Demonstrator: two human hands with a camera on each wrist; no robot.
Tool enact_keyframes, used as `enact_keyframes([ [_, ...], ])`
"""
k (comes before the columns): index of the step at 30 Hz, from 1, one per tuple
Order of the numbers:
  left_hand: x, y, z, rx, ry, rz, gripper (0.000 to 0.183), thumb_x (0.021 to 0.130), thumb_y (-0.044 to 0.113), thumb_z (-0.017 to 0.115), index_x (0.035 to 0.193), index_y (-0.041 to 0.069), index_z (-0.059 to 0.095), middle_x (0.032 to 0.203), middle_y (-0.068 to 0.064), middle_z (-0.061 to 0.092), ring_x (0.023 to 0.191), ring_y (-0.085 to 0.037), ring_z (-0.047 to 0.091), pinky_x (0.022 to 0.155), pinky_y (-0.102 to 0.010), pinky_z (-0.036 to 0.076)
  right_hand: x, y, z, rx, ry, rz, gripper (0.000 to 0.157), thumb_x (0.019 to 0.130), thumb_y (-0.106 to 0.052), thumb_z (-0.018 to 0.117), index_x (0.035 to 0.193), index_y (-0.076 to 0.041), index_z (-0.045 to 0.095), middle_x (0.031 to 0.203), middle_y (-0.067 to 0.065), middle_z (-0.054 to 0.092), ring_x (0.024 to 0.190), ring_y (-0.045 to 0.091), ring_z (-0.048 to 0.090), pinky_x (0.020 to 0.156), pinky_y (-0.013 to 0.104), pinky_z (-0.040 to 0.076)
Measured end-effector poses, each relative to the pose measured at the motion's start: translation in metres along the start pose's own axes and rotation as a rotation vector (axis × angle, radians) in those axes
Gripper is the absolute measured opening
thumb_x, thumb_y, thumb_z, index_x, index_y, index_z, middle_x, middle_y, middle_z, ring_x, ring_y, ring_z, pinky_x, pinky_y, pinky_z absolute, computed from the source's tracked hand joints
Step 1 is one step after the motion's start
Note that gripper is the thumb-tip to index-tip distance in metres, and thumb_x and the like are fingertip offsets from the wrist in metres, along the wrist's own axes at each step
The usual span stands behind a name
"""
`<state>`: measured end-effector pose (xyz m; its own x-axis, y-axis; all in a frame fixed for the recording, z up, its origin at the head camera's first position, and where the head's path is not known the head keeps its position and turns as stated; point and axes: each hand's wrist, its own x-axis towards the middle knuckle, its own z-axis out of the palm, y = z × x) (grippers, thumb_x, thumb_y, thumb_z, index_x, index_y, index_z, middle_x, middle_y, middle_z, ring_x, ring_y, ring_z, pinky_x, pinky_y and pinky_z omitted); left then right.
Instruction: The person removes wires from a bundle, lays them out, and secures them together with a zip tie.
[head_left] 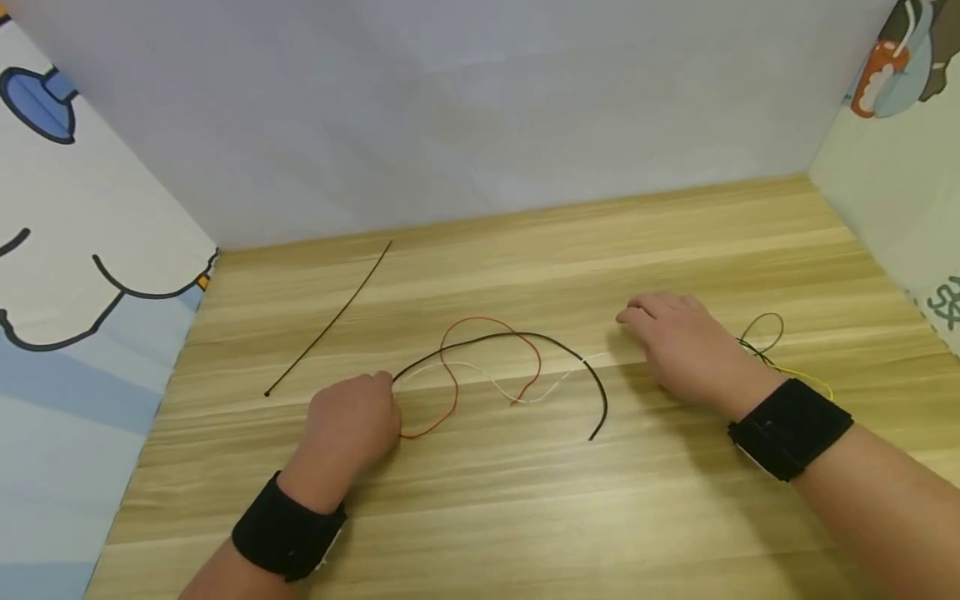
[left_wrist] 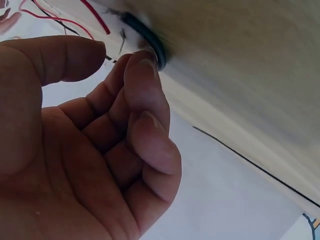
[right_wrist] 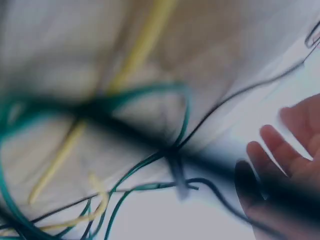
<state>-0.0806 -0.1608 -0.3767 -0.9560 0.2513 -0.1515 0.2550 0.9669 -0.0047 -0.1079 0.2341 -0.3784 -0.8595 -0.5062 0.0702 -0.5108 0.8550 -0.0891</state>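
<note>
In the head view my left hand [head_left: 354, 421] is lowered to the table at the left end of a curved black wire [head_left: 517, 334]. A looping red wire [head_left: 480, 318] and a thin white wire [head_left: 491, 380] cross that curve. The left wrist view shows loosely curled fingers with the thumb apart from them. A dark green wire end [left_wrist: 145, 33] bends just behind the fingertips, which partly hide it. Over the table to the right of these wires, my right hand [head_left: 678, 346] has its fingers stretched out and nothing in its grasp.
A straight black wire [head_left: 330, 325] lies at the back left. Beside the right wrist are a thin green wire loop [head_left: 781, 323] and a yellow wire [head_left: 813, 380]; blurred wires cross close before the right wrist camera. Walls stand at the back and both sides.
</note>
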Motion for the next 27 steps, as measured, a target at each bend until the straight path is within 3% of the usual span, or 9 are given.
enact_keyframes([
  [3, 0.001, 0.002, -0.002, -0.007, 0.023, 0.0, 0.016, 0.09, 0.014, 0.051, 0.079, 0.005, 0.058, 0.062, -0.008, 0.056, 0.051, -0.027, 0.055, 0.041, -0.043, 0.046, -0.004, 0.006, -0.003, -0.039, -0.047, 0.023, 0.04, 0.079, 0.009, 0.056, 0.117, -0.004, 0.058, 0.122, 0.016, 0.053, 0.117, 0.037, 0.042, 0.093, 0.058, 0.036],
  [8, -0.001, 0.012, -0.01, -0.02, 0.071, 0.036, 0.015, 0.088, 0.014, 0.051, 0.077, 0.006, 0.056, 0.063, -0.007, 0.055, 0.052, -0.025, 0.054, 0.043, -0.043, 0.045, -0.009, 0.012, -0.005, -0.046, -0.082, 0.014, 0.021, 0.079, 0.007, 0.059, 0.092, -0.009, 0.062, 0.098, 0.008, 0.053, 0.098, 0.031, 0.046, 0.084, 0.053, 0.038],
  [12, -0.003, 0.026, -0.018, -0.006, 0.074, 0.072, 0.015, 0.089, 0.017, 0.053, 0.083, 0.005, 0.059, 0.066, -0.006, 0.058, 0.055, -0.024, 0.056, 0.045, -0.042, 0.047, -0.01, 0.011, -0.007, -0.022, -0.068, -0.02, 0.021, 0.08, 0.009, 0.058, 0.076, -0.012, 0.056, 0.087, 0.005, 0.049, 0.084, 0.026, 0.044, 0.077, 0.049, 0.038],
  [16, -0.002, 0.038, -0.024, 0.01, 0.065, 0.094, 0.018, 0.09, 0.021, 0.054, 0.09, 0.005, 0.062, 0.07, -0.006, 0.062, 0.06, -0.025, 0.059, 0.047, -0.042, 0.048, -0.012, 0.011, -0.008, -0.019, -0.076, -0.033, 0.023, 0.08, 0.011, 0.056, 0.075, -0.012, 0.055, 0.084, 0.004, 0.05, 0.078, 0.025, 0.043, 0.072, 0.047, 0.039],
  [21, -0.001, 0.048, -0.024, 0.014, 0.058, 0.099, 0.019, 0.09, 0.025, 0.055, 0.083, 0.008, 0.06, 0.066, -0.005, 0.06, 0.057, -0.024, 0.058, 0.046, -0.042, 0.048, -0.016, 0.012, -0.006, -0.011, -0.106, -0.026, 0.022, 0.077, 0.009, 0.055, 0.078, -0.013, 0.055, 0.086, 0.004, 0.05, 0.079, 0.025, 0.043, 0.072, 0.047, 0.039],
  [27, -0.002, 0.056, -0.022, 0.038, 0.035, 0.102, 0.026, 0.092, 0.032, 0.057, 0.094, 0.007, 0.064, 0.073, -0.006, 0.064, 0.065, -0.026, 0.062, 0.053, -0.044, 0.052, -0.02, 0.014, -0.006, -0.051, -0.077, -0.056, 0.026, 0.078, 0.006, 0.059, 0.067, -0.017, 0.052, 0.07, 0.0, 0.041, 0.068, 0.021, 0.037, 0.064, 0.038, 0.032],
])
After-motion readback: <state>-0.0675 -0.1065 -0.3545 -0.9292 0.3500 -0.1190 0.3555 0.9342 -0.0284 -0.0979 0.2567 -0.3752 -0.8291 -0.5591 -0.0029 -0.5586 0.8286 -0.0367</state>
